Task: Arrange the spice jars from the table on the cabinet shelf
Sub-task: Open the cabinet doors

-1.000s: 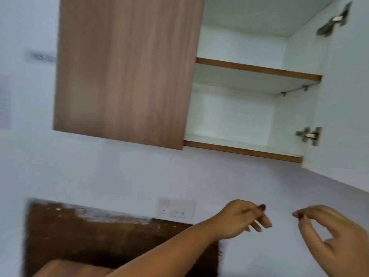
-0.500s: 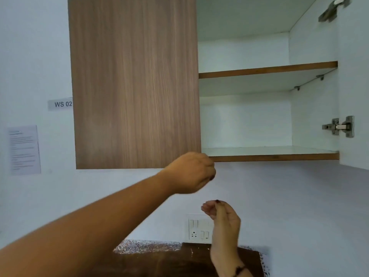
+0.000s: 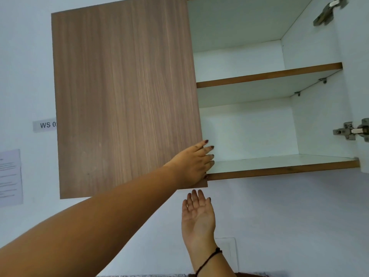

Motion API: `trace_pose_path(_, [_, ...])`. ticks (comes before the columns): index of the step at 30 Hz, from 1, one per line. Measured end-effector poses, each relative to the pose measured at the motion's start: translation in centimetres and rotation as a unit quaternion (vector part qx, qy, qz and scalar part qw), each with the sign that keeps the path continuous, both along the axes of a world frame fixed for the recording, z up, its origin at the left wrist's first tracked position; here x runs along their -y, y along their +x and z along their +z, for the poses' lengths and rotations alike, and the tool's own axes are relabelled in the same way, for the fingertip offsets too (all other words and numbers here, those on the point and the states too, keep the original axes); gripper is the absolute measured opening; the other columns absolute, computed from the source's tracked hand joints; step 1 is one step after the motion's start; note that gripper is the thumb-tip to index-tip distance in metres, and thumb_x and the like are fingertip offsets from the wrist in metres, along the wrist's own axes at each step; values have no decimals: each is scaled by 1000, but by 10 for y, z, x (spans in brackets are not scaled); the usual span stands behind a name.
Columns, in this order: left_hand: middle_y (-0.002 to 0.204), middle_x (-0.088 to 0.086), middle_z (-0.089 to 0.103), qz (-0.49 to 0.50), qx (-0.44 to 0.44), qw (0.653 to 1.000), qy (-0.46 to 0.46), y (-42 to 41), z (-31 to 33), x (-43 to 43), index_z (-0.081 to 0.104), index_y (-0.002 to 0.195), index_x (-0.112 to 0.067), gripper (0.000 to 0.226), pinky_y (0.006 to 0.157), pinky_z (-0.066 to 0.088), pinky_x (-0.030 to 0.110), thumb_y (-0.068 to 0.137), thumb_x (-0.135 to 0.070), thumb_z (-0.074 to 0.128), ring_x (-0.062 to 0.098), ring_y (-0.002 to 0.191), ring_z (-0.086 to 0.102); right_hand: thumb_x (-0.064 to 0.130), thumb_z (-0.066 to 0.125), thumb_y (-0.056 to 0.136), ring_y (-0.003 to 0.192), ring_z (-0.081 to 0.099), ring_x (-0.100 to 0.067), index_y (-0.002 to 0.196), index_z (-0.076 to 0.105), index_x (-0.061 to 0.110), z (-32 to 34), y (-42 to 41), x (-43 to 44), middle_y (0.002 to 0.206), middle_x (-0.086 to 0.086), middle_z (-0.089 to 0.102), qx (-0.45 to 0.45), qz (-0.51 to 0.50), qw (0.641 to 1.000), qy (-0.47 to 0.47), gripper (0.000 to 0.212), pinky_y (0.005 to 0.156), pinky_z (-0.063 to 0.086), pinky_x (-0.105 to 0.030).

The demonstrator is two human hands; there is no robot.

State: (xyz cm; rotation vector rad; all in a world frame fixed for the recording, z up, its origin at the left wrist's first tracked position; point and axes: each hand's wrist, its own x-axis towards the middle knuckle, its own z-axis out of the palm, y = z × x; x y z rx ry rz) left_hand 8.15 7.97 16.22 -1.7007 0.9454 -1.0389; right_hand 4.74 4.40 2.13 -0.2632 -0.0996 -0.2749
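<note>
No spice jar is in view. The wall cabinet's left wooden door [image 3: 123, 96] is closed, and its right half stands open. My left hand [image 3: 193, 162] lies flat on that door's lower right edge, its straight fingers reaching just past the edge toward the lower shelf [image 3: 279, 168]. My right hand [image 3: 198, 212] is held palm-up just under the door's bottom corner with fingers straight, holding nothing. The lower shelf and the upper shelf [image 3: 269, 75] both look bare.
The cabinet's right door is swung open at the far right, with its hinges [image 3: 349, 130] showing. On the white wall below is a socket plate [image 3: 227, 250]. A "WS" label [image 3: 45, 124] and a printed sheet [image 3: 10, 176] hang at the left.
The view has tilted up and closer to the cabinet. My left hand rose from a loose fist under the door onto its edge. My right hand opened, palm up.
</note>
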Motion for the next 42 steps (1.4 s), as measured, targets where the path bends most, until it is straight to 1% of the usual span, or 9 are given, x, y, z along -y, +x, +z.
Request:
trace_pose_path(3, [141,11,56,9,1,1000,19,0,2,11,57,133,-9,58,125,3,49,105,-45,21,34,143,34,40,27,105,132,47,-30,140,46,8,4,2,-1,141,-12,52,23,2,1000,8,51,111,33,-42])
trace_pose_path(5, [126,8,64,32,0,999,25,-5,0,15,63,124,-9,58,122,16,47,106,-45,22,31,126,49,39,32,105,125,52,-31,135,50,5,7,-1,-2,133,-15,57,30,1,1000,11,48,107,38,-42])
trace_pose_path(7, [119,6,66,42,2,999,31,-12,-2,17,65,121,-11,57,117,25,45,105,-46,23,28,115,53,37,34,105,118,57,-29,131,52,4,9,-6,-2,129,-15,58,29,-6,1000,9,46,105,40,-41])
trace_pose_path(12, [88,-3,66,-22,-10,999,26,-26,-6,12,70,97,-18,58,96,36,38,105,-47,21,22,87,51,36,34,105,112,61,-28,125,56,5,9,-22,-6,124,-15,62,33,-13,999,-11,43,102,44,-43])
trace_pose_path(20, [58,-3,42,-161,9,987,7,-88,-9,-31,62,64,-17,43,75,45,35,99,-33,42,18,61,37,29,38,104,109,63,-23,116,65,12,12,-72,-35,113,-9,70,39,25,999,-27,34,87,49,-34])
trace_pose_path(23, [59,-1,45,-189,14,982,4,-112,-13,-50,60,64,-14,42,76,47,37,98,-26,38,20,61,38,29,40,104,110,65,-21,118,65,15,11,-91,-48,112,-5,73,41,46,997,-42,32,90,50,-33])
trace_pose_path(27, [64,3,49,-187,22,982,-10,-133,-19,-72,59,69,-9,43,83,45,41,101,-22,33,25,64,41,31,42,104,116,63,-19,125,61,16,8,-118,-70,121,-4,69,33,86,995,-47,32,104,45,-36])
trace_pose_path(30, [66,4,50,-170,14,985,-12,-150,-20,-84,59,72,-9,43,87,44,41,102,-24,32,25,67,41,29,44,103,111,67,-17,126,61,15,9,-138,-82,118,-3,71,30,111,993,-20,32,99,48,-32])
trace_pose_path(42, [86,7,60,-112,-3,994,-16,-213,-19,-145,63,90,-10,46,106,34,41,106,-29,25,28,85,52,10,49,99,74,71,-20,95,67,0,25,-191,-99,79,-12,74,10,225,974,30,22,84,58,-36])
